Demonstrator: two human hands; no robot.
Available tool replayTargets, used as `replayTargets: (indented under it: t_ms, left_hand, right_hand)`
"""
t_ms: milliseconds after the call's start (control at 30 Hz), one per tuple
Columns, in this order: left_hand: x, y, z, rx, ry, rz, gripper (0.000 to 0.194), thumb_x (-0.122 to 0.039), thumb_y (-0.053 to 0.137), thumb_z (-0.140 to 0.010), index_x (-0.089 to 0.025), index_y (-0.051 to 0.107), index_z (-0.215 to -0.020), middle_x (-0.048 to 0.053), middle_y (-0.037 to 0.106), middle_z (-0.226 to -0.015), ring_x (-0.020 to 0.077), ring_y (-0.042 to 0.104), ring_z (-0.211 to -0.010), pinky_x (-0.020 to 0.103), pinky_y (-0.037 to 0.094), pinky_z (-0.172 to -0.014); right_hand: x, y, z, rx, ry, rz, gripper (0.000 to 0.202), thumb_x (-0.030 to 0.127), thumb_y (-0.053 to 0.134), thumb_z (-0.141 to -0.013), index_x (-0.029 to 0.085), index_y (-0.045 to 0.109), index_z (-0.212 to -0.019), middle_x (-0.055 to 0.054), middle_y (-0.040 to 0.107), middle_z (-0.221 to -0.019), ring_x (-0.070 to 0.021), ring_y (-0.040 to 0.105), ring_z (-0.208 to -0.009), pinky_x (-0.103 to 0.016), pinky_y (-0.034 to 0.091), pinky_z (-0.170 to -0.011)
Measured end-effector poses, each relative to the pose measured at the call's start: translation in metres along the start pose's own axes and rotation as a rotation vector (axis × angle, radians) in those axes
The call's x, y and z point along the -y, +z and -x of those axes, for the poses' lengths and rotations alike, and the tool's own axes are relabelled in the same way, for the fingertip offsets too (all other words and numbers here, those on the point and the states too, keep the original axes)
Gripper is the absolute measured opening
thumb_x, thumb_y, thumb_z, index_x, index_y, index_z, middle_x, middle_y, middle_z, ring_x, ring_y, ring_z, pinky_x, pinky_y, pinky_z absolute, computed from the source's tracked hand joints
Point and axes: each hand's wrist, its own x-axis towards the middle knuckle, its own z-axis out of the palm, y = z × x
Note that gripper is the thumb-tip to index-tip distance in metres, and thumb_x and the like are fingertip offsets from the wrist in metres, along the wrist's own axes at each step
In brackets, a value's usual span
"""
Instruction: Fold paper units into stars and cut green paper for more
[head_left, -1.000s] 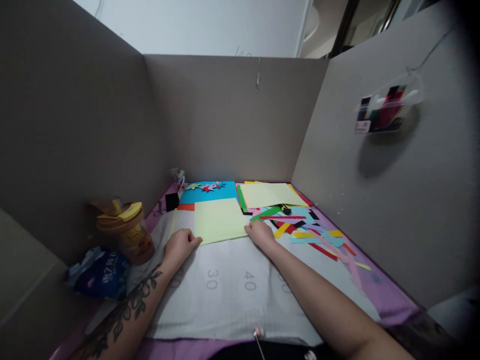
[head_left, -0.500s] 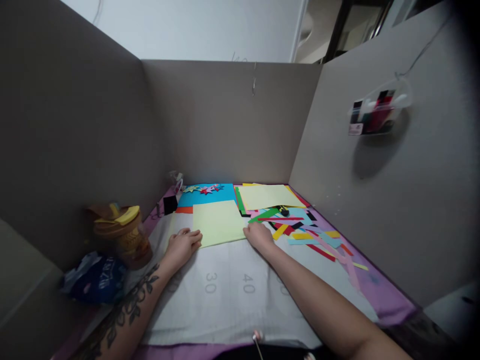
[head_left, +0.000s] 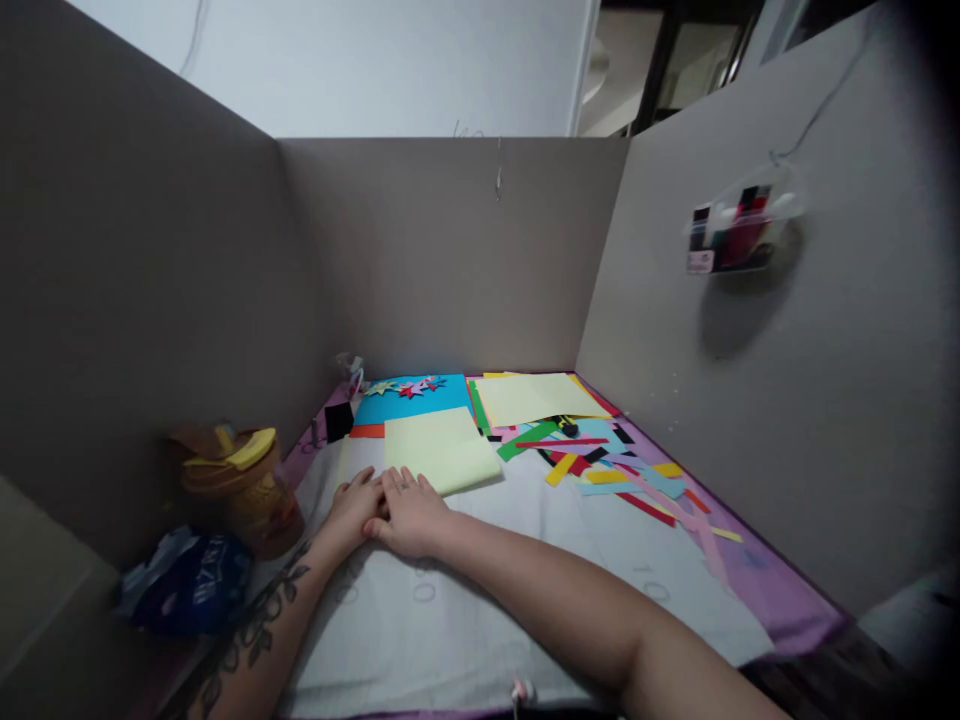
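Observation:
A pale yellow-green paper (head_left: pixel 442 450) lies on the white cloth, its lower right edge slightly raised. My left hand (head_left: pixel 354 512) rests at the paper's lower left corner, fingers spread low and partly covered by the other hand. Beside and against it, my right hand (head_left: pixel 411 512) lies palm down with its fingers apart, fingertips at the paper's lower left edge. A ring shows on one right finger. Neither hand visibly grips anything. Beyond the paper is a blue sheet (head_left: pixel 382 404) with several small paper stars (head_left: pixel 411 389).
Coloured paper strips (head_left: pixel 637 475) and black-and-yellow scissors (head_left: pixel 566 427) lie to the right, below stacked sheets (head_left: pixel 536 398). At left stand a brown cup (head_left: pixel 259 495) and a blue packet (head_left: pixel 191 585). Grey panels (head_left: pixel 450 260) surround the table.
My right hand has moved left from the paper's lower right corner to beside my left hand. The paper's right corner is now uncovered and curls a little.

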Motion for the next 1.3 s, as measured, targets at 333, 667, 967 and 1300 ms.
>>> replayTargets:
  t_ms: [333, 667, 967, 1300]
  left_hand:
    - [-0.007, 0.000, 0.004, -0.068, 0.069, -0.036, 0.030, -0.029, 0.039, -0.087, -0.029, 0.058, -0.111, 0.002, 0.049, -0.136, 0.0314, 0.024, -0.134, 0.052, 0.024, -0.101]
    - [-0.101, 0.022, 0.007, 0.108, 0.424, 0.072, 0.054, -0.037, 0.037, -0.088, -0.017, 0.033, -0.138, 0.011, 0.030, -0.147, 0.0275, 0.022, -0.137, 0.048, 0.022, -0.108]
    - [-0.026, -0.009, 0.051, 0.125, 0.144, -0.072, 0.054, -0.038, 0.044, -0.084, -0.015, 0.040, -0.133, 0.016, 0.035, -0.144, 0.0307, 0.027, -0.134, 0.048, 0.031, -0.103]
    - [-0.019, -0.006, 0.049, 0.082, 0.167, -0.098, 0.048, -0.033, 0.044, -0.083, -0.019, 0.048, -0.128, 0.013, 0.044, -0.138, 0.0290, 0.037, -0.129, 0.044, 0.037, -0.099]
  right_hand:
    - [-0.112, -0.040, 0.073, 0.119, 0.342, 0.113, 0.081, 0.059, 0.026, -0.086, 0.009, 0.006, -0.146, -0.011, 0.001, -0.152, -0.0279, -0.003, -0.140, -0.049, 0.003, -0.110]
    - [-0.124, -0.031, 0.082, 0.059, 0.401, 0.221, 0.069, 0.048, 0.022, -0.089, 0.008, 0.011, -0.145, -0.011, 0.006, -0.152, -0.0263, 0.004, -0.140, -0.049, 0.004, -0.109]
    - [-0.111, -0.029, 0.083, 0.015, 0.468, 0.275, 0.065, 0.040, 0.026, -0.089, 0.008, 0.018, -0.144, -0.013, 0.013, -0.151, -0.0307, -0.001, -0.139, -0.059, -0.003, -0.106]
    - [-0.025, -0.005, 0.055, 0.085, -0.100, 0.100, 0.061, 0.041, 0.029, -0.089, 0.016, 0.021, -0.144, -0.007, 0.021, -0.150, -0.0285, 0.014, -0.138, -0.050, 0.014, -0.109]
